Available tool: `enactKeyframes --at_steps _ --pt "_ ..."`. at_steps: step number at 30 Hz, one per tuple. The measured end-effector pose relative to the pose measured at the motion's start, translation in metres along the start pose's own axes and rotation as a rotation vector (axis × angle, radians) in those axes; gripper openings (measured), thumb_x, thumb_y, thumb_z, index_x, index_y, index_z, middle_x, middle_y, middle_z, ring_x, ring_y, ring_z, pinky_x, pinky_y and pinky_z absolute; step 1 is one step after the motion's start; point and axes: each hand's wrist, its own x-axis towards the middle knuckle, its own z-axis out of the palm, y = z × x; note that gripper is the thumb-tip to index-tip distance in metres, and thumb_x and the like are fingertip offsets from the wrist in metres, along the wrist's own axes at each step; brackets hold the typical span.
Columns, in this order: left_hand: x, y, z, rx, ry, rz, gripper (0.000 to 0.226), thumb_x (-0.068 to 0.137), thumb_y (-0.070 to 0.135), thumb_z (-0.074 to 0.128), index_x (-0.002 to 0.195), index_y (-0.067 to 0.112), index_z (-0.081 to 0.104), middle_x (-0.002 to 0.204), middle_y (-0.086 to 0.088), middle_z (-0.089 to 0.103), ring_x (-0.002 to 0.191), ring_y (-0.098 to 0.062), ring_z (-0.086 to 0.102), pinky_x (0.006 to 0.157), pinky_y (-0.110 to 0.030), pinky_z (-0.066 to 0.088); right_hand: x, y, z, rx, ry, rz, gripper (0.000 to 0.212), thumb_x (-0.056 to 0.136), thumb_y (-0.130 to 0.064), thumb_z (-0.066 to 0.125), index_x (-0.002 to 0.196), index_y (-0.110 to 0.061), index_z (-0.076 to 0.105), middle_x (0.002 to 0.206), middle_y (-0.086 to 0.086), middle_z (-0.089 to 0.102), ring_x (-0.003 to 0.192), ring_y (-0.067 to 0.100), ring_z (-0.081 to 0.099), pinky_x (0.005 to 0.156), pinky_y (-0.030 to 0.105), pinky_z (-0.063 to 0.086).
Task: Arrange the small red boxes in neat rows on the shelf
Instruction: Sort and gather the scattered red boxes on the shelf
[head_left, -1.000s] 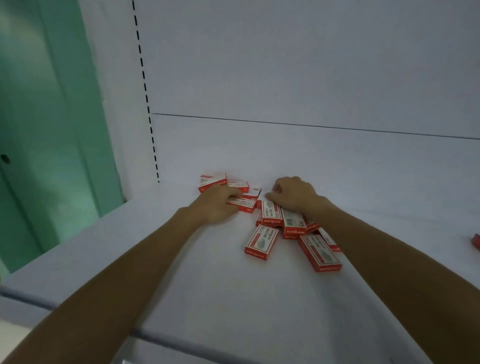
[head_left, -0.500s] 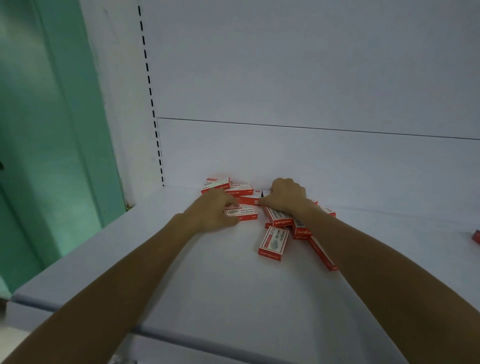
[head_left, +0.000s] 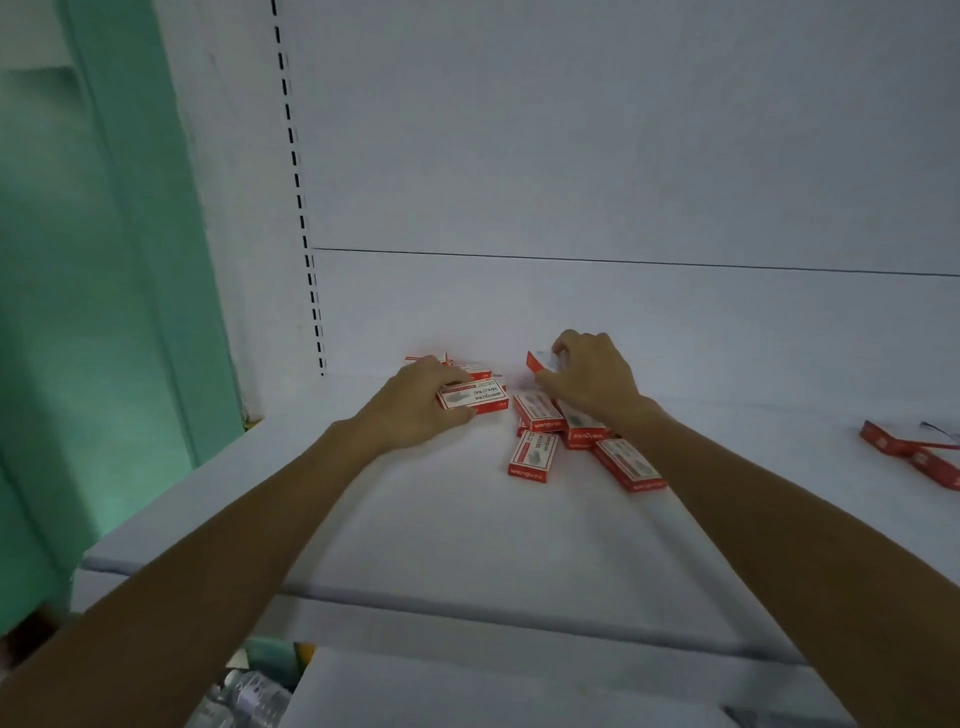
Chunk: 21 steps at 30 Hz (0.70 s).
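Observation:
Several small red boxes lie in a loose heap near the back of the white shelf (head_left: 467, 545). My left hand (head_left: 415, 408) grips one red box (head_left: 478, 397) between thumb and fingers, on top of other boxes by the back wall. My right hand (head_left: 589, 376) holds another red box (head_left: 540, 361) lifted and tilted above the heap. Below it lie a box (head_left: 537, 410), a box (head_left: 534, 456) nearer me, and a box (head_left: 628, 464) beside my right forearm. Part of the heap is hidden under my right hand.
More red packets (head_left: 914, 452) lie at the shelf's right edge of view. A white back panel with a slotted upright (head_left: 304, 208) stands behind. A green wall (head_left: 93, 260) is on the left. Plastic bottles (head_left: 244, 696) show on a lower level.
My left hand has taken hold of a box and drawn it slightly toward me. My right hand has lifted a box off the heap. The camera has tilted down a little.

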Motion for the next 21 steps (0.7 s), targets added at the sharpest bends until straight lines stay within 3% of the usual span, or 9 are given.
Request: enactKeyframes --at_steps 5,9,14,21 --pt "0.007 0.055 0.022 -0.139 0.009 0.082 0.039 0.078 0.031 0.070 0.115 0.019 0.060 0.112 -0.001 0.064 0.097 -0.014 0.058 0.076 -0.026 0.048 -0.038 0.034 -0.041 -0.070 0.020 0.048 0.047 0.079 -0.042 0.065 0.114 -0.011 0.055 0.111 0.008 0.062 0.101 0.023 0.054 0.084 0.037 0.051" --pt "0.019 0.103 0.044 -0.210 -0.012 0.158 0.041 0.077 0.030 0.070 0.115 0.020 0.060 0.112 0.000 0.063 0.091 -0.008 0.055 0.066 -0.011 0.038 -0.068 0.071 -0.081 -0.089 0.116 0.156 0.044 0.081 -0.042 0.061 0.109 -0.009 0.058 0.108 0.010 0.063 0.099 0.025 0.055 0.081 0.038 0.051" --pt "0.035 0.166 0.075 -0.282 -0.043 0.192 0.032 0.077 0.025 0.069 0.108 0.018 0.063 0.109 0.001 0.066 0.088 -0.008 0.057 0.077 -0.018 0.045 -0.111 0.126 -0.131 -0.146 0.153 0.250 0.043 0.081 -0.042 0.061 0.108 -0.009 0.060 0.106 0.010 0.064 0.099 0.026 0.055 0.080 0.037 0.051" --pt "0.057 0.268 0.130 -0.379 -0.093 0.280 0.025 0.076 0.026 0.070 0.100 0.023 0.064 0.100 0.006 0.066 0.081 -0.002 0.056 0.060 -0.004 0.039 -0.162 0.215 -0.206 -0.142 0.202 0.372 0.044 0.081 -0.047 0.061 0.104 -0.009 0.062 0.099 0.009 0.066 0.095 0.027 0.057 0.080 0.035 0.050"
